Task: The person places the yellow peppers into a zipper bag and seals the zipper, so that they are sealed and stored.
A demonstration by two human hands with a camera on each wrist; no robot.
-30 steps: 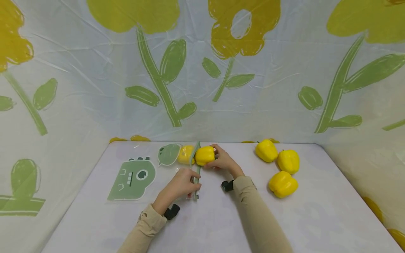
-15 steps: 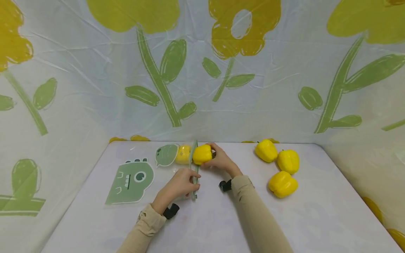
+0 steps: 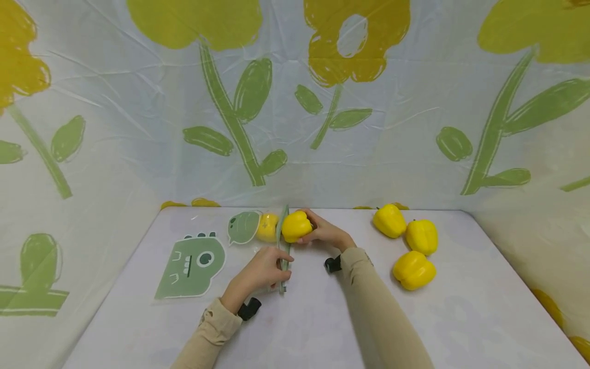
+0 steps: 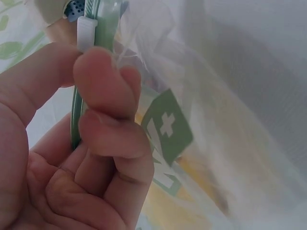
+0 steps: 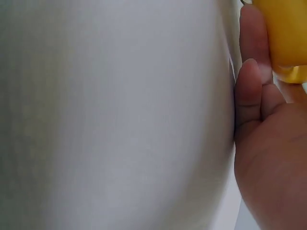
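Note:
My left hand (image 3: 264, 267) grips the green zip edge of a clear zip bag (image 3: 190, 270) printed with a green dinosaur. In the left wrist view the fingers curl around that edge, and a white slider (image 4: 87, 34) sits on it just above them. Inside the bag, behind its mouth, lies one yellow bell pepper (image 3: 267, 228). My right hand (image 3: 328, 233) holds another yellow bell pepper (image 3: 296, 227) right at the bag's opening. The right wrist view shows fingers along the side of this pepper (image 5: 287, 31), partly cut off by the frame.
Three more yellow bell peppers stand grouped on the right of the white table (image 3: 322, 328): one at the back (image 3: 389, 221), a middle pepper (image 3: 421, 237) and a front pepper (image 3: 414, 270). A flower-printed curtain (image 3: 392, 154) hangs behind the table's far edge.
The held pepper has shifted slightly left against the bag's mouth, then tilted a little. The bag and its zip edge have moved slightly left. The three peppers on the right stay put.

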